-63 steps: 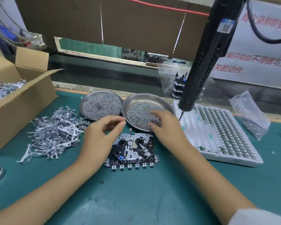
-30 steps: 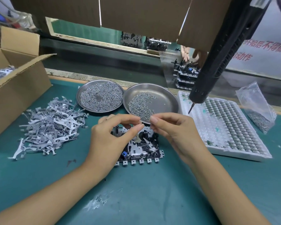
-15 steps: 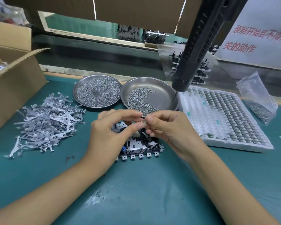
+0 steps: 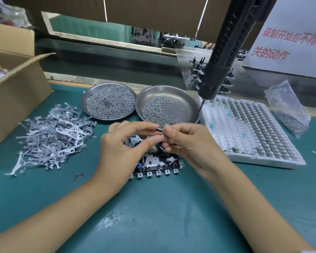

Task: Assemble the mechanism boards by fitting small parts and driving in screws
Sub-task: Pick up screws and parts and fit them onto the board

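Over the mechanism board (image 4: 153, 164), which lies flat on the green desk (image 4: 171, 216) just in front of the two steel dishes, I have both hands raised and meeting fingertip to fingertip. My left hand (image 4: 120, 152) and right hand (image 4: 188, 145) each pinch at something tiny between thumb and forefinger; it looks like a small screw (image 4: 161, 134), though it is too small to be sure which hand truly has it. I judge I hold it up here, close to my eyes, to turn it the right way before setting it into the board below.

The right dish (image 4: 182, 106), part filled with screws, sits touching the near side of my fingers, so a refill is a short reach. The left dish (image 4: 109, 104) is just beside it, and the heap of stamped metal levers (image 4: 51, 136) lies well to the left. The hanging electric screwdriver (image 4: 223, 57) dangles its bit near the right dish's rim and the white parts tray (image 4: 250, 134), so my right hand must rise with care there. Open desk lies toward me, the safest way to withdraw.
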